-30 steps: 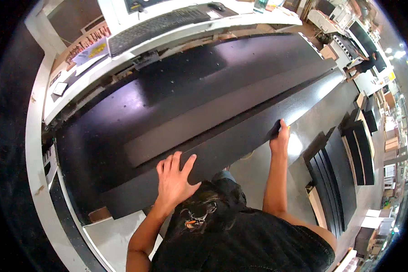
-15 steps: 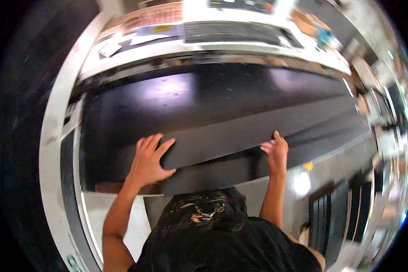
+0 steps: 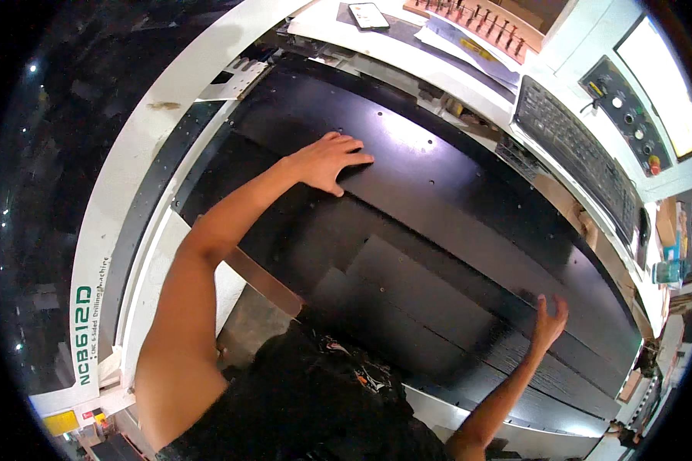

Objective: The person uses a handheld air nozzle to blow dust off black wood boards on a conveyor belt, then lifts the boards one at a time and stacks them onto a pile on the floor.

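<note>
A: The black panel (image 3: 438, 177), long and drilled with small holes, is being held across the middle of the frame, from upper left down to lower right, above a stack of shorter black boards (image 3: 407, 307).

B: How is it being gripped at the near end?

A: At lower right its edge is being touched by the right hand (image 3: 547, 324), fingers loosely spread and raised.

B: And farther up?

A: The left hand (image 3: 327, 161) is being pressed flat on its top, fingers splayed. Beyond, at upper right, a keyboard (image 3: 573, 150) and button panel (image 3: 627, 107) are being shown.
</note>
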Demonstrator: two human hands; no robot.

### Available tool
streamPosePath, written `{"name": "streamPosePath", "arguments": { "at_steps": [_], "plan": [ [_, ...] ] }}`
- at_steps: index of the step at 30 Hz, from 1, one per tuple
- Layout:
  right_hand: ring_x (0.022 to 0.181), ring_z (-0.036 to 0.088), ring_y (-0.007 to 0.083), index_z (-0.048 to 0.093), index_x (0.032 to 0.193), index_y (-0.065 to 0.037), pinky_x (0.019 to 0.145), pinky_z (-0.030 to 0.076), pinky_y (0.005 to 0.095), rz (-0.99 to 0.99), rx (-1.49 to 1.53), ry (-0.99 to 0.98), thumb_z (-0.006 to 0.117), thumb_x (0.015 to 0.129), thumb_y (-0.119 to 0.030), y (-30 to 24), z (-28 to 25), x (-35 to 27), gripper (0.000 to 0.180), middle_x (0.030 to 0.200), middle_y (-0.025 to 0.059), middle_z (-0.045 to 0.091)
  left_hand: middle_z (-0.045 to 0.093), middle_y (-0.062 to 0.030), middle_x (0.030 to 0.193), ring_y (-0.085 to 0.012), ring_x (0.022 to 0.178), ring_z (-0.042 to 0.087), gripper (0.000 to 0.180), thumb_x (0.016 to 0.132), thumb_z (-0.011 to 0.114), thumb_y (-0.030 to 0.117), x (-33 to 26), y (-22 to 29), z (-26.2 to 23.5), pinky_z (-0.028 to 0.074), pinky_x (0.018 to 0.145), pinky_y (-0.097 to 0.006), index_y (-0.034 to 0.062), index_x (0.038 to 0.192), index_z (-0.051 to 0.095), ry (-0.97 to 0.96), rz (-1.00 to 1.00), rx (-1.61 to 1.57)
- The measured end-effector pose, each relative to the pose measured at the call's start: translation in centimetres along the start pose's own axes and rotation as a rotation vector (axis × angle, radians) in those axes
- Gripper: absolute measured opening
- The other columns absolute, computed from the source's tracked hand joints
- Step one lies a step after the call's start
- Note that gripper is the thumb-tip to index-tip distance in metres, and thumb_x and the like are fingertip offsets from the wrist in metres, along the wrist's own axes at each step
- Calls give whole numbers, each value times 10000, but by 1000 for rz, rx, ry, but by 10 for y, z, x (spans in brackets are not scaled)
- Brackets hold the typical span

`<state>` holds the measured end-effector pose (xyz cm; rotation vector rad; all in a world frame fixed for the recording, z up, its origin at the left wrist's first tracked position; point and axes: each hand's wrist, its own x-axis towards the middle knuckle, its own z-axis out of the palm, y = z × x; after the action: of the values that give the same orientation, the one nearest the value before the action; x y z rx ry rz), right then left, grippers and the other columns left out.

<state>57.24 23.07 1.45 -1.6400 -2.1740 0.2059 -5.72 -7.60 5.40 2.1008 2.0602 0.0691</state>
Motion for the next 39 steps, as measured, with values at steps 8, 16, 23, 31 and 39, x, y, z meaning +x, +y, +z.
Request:
{"name": "streamPosePath", "arguments": {
  "at_steps": [8,16,23,31,39],
  "plan": [
    [1630,129,500,372,1671,-411,1071,180,928,0,-212,-186,801,679,-849,-4,87,84,1167,1783,165,223,127,-244,1782,-434,1652,111,1033,870,639,832,65,-66,75,101,1226,-774,309,1702,324,275,-633,-28],
    [1624,228,430,482,1629,-358,1060,172,933,-57,-204,-103,765,762,-820,-24,117,153,1023,1752,142,323,118,-513,1644,-641,1580,30,1149,788,588,952,155,-63,65,27,1190,-804,259,1682,382,479,-967,-197],
    [1461,463,482,622,1503,-68,1251,326,569,-344,-206,-13,718,919,-675,-49,138,196,847,1550,276,547,263,-511,1594,-619,1561,169,882,918,598,786,190,-59,87,94,1218,-768,221,1593,543,672,-854,-119],
    [1506,433,447,616,1525,-122,1261,327,530,-347,-202,-37,706,957,-618,-55,155,207,759,1599,251,515,199,-575,1567,-666,1561,86,1167,747,643,941,196,-58,71,76,1232,-748,201,1636,487,534,-879,-149],
    [1568,373,397,605,1547,-227,1187,231,800,-173,-158,-88,747,921,-645,-141,175,183,766,1669,130,474,241,-592,1536,-677,1551,130,1206,670,720,926,168,-116,51,109,1213,-774,210,1617,510,461,-961,-155]
  ]
}}
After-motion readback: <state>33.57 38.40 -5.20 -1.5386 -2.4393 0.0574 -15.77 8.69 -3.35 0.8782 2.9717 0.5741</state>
